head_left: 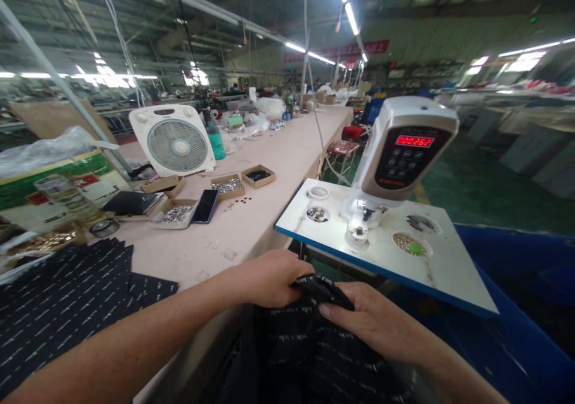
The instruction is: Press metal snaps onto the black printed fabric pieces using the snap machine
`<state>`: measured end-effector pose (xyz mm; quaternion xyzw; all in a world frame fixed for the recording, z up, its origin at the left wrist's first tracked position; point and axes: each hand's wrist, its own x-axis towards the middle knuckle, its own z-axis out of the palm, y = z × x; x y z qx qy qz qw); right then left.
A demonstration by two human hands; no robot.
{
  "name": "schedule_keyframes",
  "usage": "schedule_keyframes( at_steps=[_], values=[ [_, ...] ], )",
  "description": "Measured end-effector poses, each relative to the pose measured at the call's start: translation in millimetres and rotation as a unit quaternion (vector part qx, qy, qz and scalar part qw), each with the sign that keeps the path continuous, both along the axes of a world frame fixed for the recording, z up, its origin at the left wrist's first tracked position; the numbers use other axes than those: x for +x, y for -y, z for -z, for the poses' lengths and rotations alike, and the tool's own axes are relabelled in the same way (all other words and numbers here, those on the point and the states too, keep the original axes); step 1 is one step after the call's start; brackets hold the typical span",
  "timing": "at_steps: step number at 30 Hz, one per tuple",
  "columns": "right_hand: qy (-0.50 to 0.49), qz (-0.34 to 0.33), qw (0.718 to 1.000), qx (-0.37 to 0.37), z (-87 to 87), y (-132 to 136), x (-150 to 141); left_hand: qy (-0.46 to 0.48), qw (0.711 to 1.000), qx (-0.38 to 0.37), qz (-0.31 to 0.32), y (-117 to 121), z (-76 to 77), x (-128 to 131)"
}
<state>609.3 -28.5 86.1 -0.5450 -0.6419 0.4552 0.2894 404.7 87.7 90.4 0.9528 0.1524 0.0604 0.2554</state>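
A black garment (309,338) with rows of small white lettering hangs over my lap. My left hand (274,277) is closed on its folded upper edge. Just to the right, my right hand (368,317) pinches the same edge, thumb on top. Between the two hands the folded cloth makes a short arched band. Beyond them stands a white and gold snap-fastening machine (404,152) with a red digital display, its lit working head over a white board (431,278) with a blue edge. Round wells in that board hold small metal parts (406,243) and a green piece.
On the long table (251,236) at left are open boxes of metal fasteners (176,213), a phone (205,205), a box fan (173,139) and a tape roll (104,228). More black printed fabric (76,302) lies at lower left. A stool (342,148) stands beyond the machine.
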Motion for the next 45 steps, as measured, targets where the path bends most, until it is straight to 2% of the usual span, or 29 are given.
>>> schedule_keyframes(
  at_steps=[5,9,15,18,20,22,25,27,30,33,35,39,42,45],
  values=[
    [-0.024,-0.004,0.996,-0.086,3.7,4,6,0.006,0.974,-0.222,-0.035,3,11.4,0],
    [-0.015,0.014,0.998,-0.065,4.6,5,6,0.022,0.952,-0.298,-0.072,10,22.4,1],
    [0.023,0.034,0.997,-0.060,10.0,-3,4,0.044,0.914,-0.396,-0.077,10,34.5,-1],
    [0.029,0.019,0.996,-0.081,13.9,-8,2,0.038,0.921,-0.381,-0.074,6,37.7,-5],
    [0.027,-0.006,0.995,-0.096,16.9,-12,0,0.050,0.937,-0.337,-0.079,4,38.5,-7],
    [0.033,-0.028,0.994,-0.100,19.9,-15,-4,0.078,0.963,-0.244,-0.090,4,38.1,-10],
    [0.059,-0.035,0.995,-0.068,22.5,-20,-9,0.091,0.989,-0.095,-0.066,5,34.8,-13],
    [0.071,-0.037,0.996,-0.039,21.4,-23,-12,0.055,0.996,-0.048,-0.043,7,31.6,-15],
    [0.076,-0.061,0.995,-0.031,16.2,-25,-16,-0.026,0.997,-0.044,-0.057,8,28.5,-21],
    [0.102,-0.062,0.992,-0.032,11.5,-27,-19,-0.054,0.989,-0.103,-0.087,9,33.5,-26],
    [0.130,-0.050,0.990,-0.025,11.4,-30,-20,-0.028,0.974,-0.197,-0.103,10,44.2,-27],
    [0.182,-0.034,0.982,-0.029,18.5,-38,-19,0.064,0.900,-0.414,-0.122,11,79.5,-23],
    [0.201,-0.024,0.979,-0.037,23.2,-46,-15,0.111,0.852,-0.493,-0.138,11,105.8,-15],
    [0.208,-0.037,0.976,-0.054,21.6,-57,-9,0.129,0.823,-0.532,-0.152,9,125.0,-5]
  ],
)
